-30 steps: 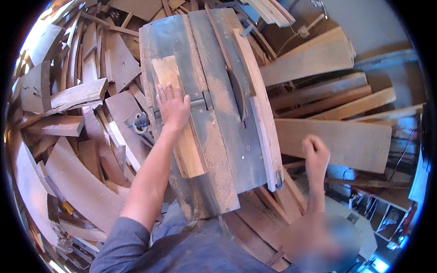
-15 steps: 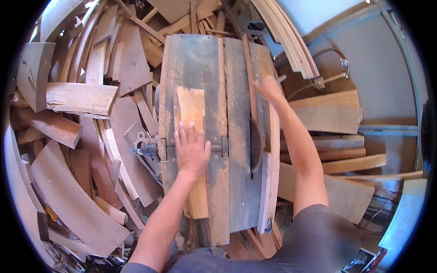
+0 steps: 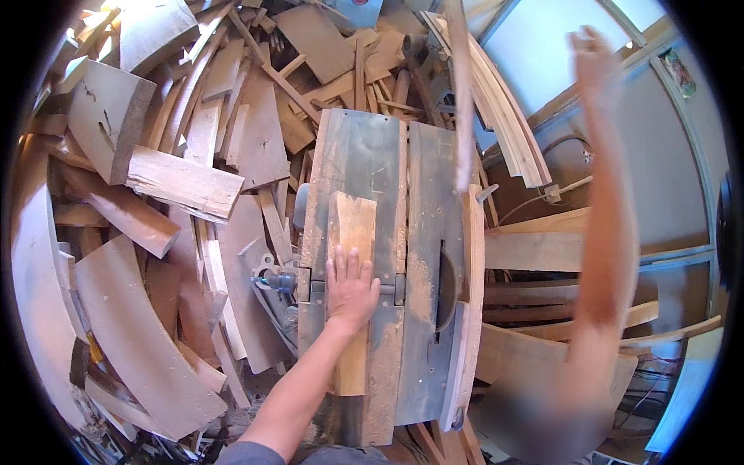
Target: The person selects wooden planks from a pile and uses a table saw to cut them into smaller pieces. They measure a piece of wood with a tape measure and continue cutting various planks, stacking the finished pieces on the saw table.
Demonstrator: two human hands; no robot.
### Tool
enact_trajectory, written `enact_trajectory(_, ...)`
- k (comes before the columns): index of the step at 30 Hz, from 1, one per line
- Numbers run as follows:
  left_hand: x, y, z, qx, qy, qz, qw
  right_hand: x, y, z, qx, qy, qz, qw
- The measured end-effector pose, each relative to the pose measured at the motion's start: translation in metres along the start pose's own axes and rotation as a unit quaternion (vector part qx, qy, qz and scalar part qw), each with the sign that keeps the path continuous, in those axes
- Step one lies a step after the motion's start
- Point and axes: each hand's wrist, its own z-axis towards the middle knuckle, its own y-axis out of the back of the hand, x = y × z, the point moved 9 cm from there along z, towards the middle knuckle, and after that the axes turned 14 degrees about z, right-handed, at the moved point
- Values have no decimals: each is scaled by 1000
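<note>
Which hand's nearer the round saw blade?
Left. The left hand lies flat on the pale board, to the left of the saw blade and apart from it. The right hand is farther off, toward the picture's upper right.

Board [image 3: 355, 221] on table [image 3: 425, 372] (planks [image 3: 143, 333] left)

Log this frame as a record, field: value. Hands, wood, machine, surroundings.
Left hand: flat on the wooden board, fingers pointing away from the body
Right hand: raised at upper right, blurred, finger pose unclear
Board position: lengthwise on the machine table, over the cutterhead
Circular saw blade: standing in the table, right of the board
Narrow wooden strip: top of view, apart from the right hand
Left side: heap of offcuts
Right side: planks
</note>
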Motion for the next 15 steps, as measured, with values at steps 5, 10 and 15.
enact_trajectory(5, 14, -1, -6, -18, 16, 16, 1000, 38, 215, -123, -54, 40, 147, 987)
enact_trajectory(10, -6, -2, -5, -26, -19, 15, 999, 22, 333, -389, 127, -8, 141, 982)
enact_trajectory(15, 0, -13, 9, -27, -28, 63, 997, 55, 291, -669, 251, -576, 311, 713)
